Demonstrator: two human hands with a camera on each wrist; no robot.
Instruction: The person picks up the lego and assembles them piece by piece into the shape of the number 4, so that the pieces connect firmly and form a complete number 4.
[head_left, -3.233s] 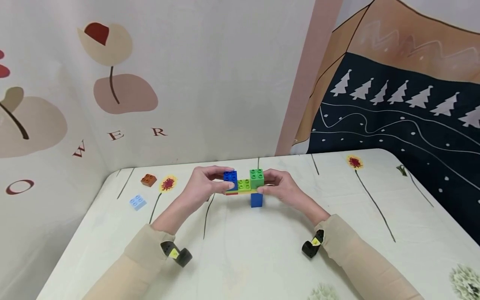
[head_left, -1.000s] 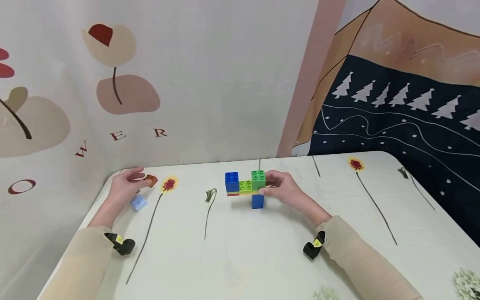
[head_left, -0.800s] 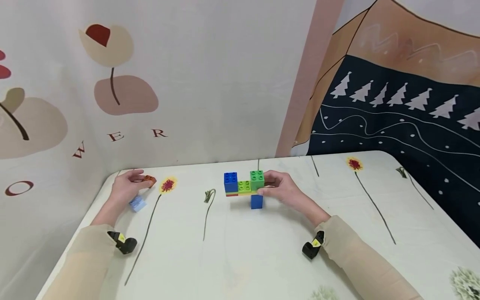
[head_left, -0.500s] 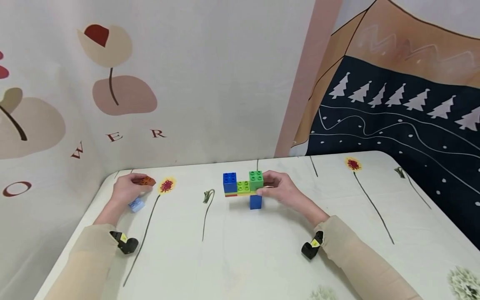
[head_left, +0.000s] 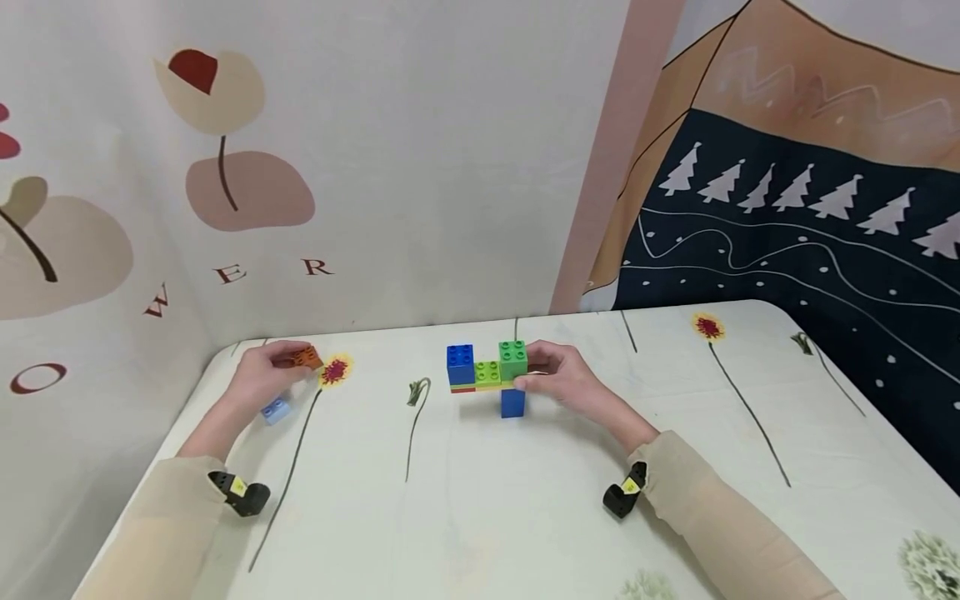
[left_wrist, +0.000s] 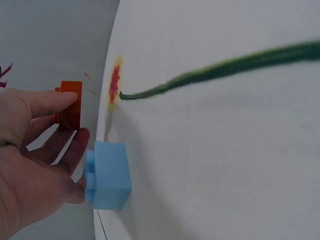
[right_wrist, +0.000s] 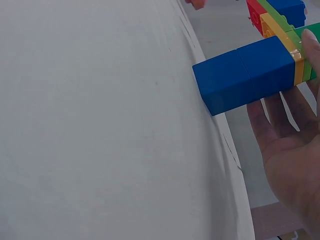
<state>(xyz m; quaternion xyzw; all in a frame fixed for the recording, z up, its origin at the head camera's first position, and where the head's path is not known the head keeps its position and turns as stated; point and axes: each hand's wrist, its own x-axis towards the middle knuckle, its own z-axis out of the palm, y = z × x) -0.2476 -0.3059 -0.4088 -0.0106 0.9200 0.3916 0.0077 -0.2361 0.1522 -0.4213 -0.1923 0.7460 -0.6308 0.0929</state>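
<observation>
At the table's far left, my left hand [head_left: 262, 377] pinches an orange-brown toy building brick [head_left: 306, 358] between thumb and fingers. In the left wrist view that brick [left_wrist: 71, 106] is held on its side edges, studs toward the palm. A light blue brick [head_left: 276, 410] lies just below this hand, partly covered by it. My right hand [head_left: 564, 379] grips the green brick [head_left: 513, 360] at the right end of a built brick structure. That structure has a blue brick [head_left: 460, 364] on its left end, lime studs [head_left: 487, 372] between, and a blue column [right_wrist: 245, 75] underneath.
A white cloth printed with flowers covers the table [head_left: 480, 500]. Behind it stands a pale wall hanging [head_left: 435, 167], with a dark tree-patterned one [head_left: 787, 217] at the right. Each sleeve carries a small black wrist camera [head_left: 624, 492].
My left hand has left the blue brick on the structure, reached to the far left and picked up the orange-brown brick, now drawn slightly rightward. The right hand keeps its grip in place.
</observation>
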